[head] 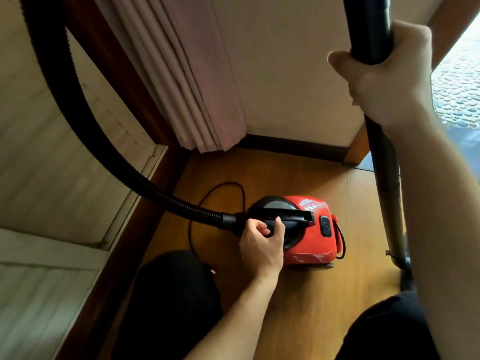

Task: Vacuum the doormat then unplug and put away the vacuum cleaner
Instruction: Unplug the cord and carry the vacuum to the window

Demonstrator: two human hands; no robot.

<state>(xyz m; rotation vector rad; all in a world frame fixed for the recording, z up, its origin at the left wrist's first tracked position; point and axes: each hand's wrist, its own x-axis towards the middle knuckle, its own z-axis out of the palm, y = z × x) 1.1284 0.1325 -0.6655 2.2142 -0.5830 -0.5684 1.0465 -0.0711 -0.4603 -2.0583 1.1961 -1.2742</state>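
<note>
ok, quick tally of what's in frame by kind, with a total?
Hands: 2 (left hand, right hand)
Red vacuum body: 1
Black hose: 1
Black wand tube: 1
Black power cord: 1
Curtain: 1
Total: 7

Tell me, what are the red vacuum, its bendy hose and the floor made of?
The red vacuum looks like hard glossy plastic: light glints off its shell. The hose seems matte black flexible plastic: it is ribbed and curves. The floor is probably varnished wood: warm brown, with a board seam and a sheen.
</note>
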